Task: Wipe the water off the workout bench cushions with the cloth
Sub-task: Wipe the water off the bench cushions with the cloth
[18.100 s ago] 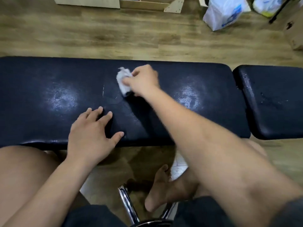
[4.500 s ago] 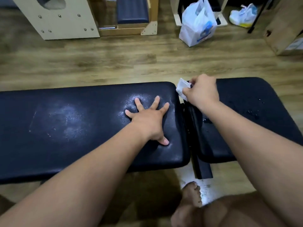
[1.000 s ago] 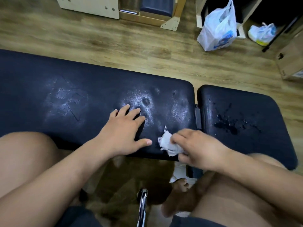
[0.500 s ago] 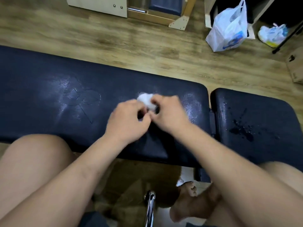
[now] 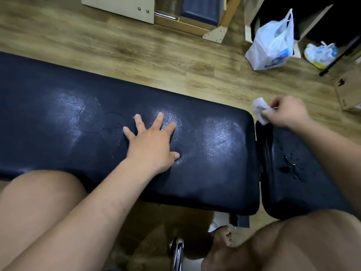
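A long black bench cushion (image 5: 214,157) runs across the view, and a shorter black seat cushion (image 5: 289,188) adjoins it on the right. Water drops and a dark puddle (image 5: 289,165) lie on the seat cushion. My left hand (image 5: 152,141) rests flat on the long cushion with its fingers spread. My right hand (image 5: 287,112) grips a crumpled white cloth (image 5: 259,110) at the far left corner of the seat cushion, by the gap between the two cushions.
Wooden floor lies beyond the bench. A white plastic bag (image 5: 273,44) and a smaller bag (image 5: 320,53) sit at the back right, a cardboard box (image 5: 349,90) at the right edge, wooden equipment (image 5: 175,12) at the back. My knees and a chrome bar (image 5: 177,253) are below.
Both hands held the cloth together over the long cushion half a second ago. My right hand has carried it right to the seat cushion's far corner, and my left hand has dropped flat on the long cushion.
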